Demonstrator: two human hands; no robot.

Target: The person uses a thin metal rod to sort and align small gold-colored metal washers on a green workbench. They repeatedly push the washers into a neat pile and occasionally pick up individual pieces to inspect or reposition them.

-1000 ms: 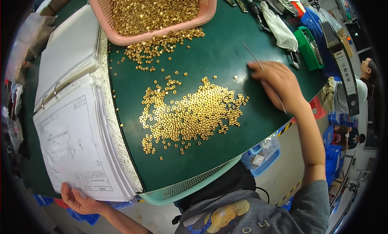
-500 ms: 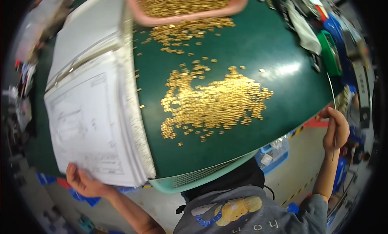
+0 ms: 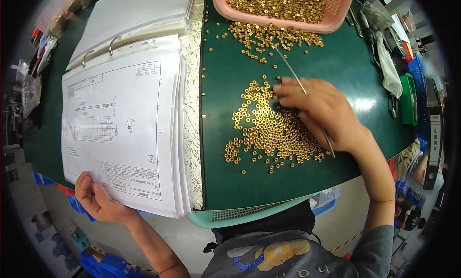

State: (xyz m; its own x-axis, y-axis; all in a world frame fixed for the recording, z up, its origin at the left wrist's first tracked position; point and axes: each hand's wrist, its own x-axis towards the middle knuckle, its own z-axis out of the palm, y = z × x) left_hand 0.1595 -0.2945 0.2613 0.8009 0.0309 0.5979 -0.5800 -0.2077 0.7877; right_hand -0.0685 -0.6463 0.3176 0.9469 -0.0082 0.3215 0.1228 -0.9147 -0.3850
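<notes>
My right hand is above the table with its fingers closed round a thin metal rod. The rod's far tip is by the nuts near the pink basket, and its other end shows past the palm. Under and left of this hand, many small brass nuts lie in a loose pile; the hand covers part of them. My left hand grips the near left edge of an open ring binder, fingertips over its drawing page. Whatever lies beneath the page there is hidden.
A pink basket full of brass nuts stands at the far side, with more nuts spilled before it. A pale green basket sits under the near table edge. Tools and a green bin line the right side.
My right hand has come from the table's right edge to over the nut pile, carrying the rod. The whole view has shifted, and my left hand stays at the binder edge.
</notes>
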